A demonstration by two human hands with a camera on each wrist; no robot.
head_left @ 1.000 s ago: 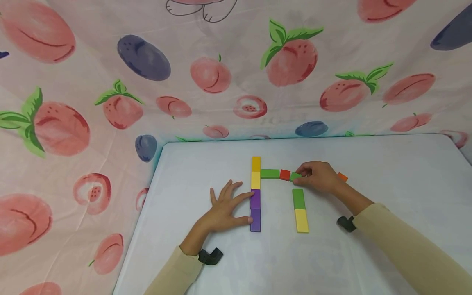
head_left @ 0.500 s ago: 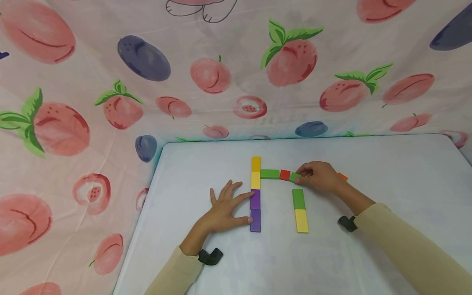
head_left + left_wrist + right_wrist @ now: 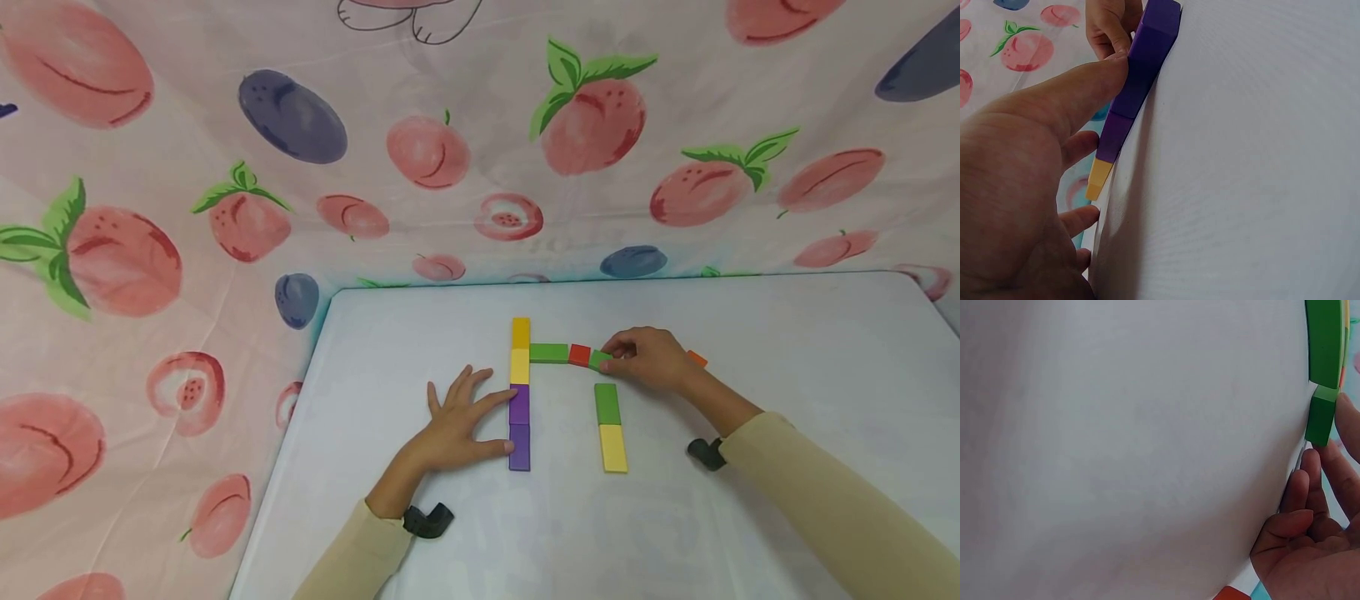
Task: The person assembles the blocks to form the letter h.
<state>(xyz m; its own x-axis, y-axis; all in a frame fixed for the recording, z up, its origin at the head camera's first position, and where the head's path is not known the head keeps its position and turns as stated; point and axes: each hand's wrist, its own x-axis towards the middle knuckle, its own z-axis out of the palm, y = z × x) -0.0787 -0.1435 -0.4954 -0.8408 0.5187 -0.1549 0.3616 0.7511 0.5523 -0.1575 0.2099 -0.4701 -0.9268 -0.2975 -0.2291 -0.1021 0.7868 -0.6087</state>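
On the white table, purple blocks (image 3: 520, 450) and yellow blocks (image 3: 521, 367) form one straight column. My left hand (image 3: 453, 429) spreads its fingers at the column's left side, thumb and index fingertip touching the purple blocks. From the yellow part a row runs right: a long green block (image 3: 549, 353), a red block (image 3: 580, 355), then a small green block (image 3: 598, 360). With thumb and fingers my right hand (image 3: 648, 358) pinches that small block, partly covering it. The right wrist view shows the small green block (image 3: 1320, 415) between the thumb and a finger.
Below the row's right end, a green block (image 3: 607, 405) and a pale yellow block (image 3: 613, 450) lie end to end. An orange block (image 3: 697, 359) is partly hidden behind the right wrist. A fruit-print cloth (image 3: 450, 225) borders the table's back and left.
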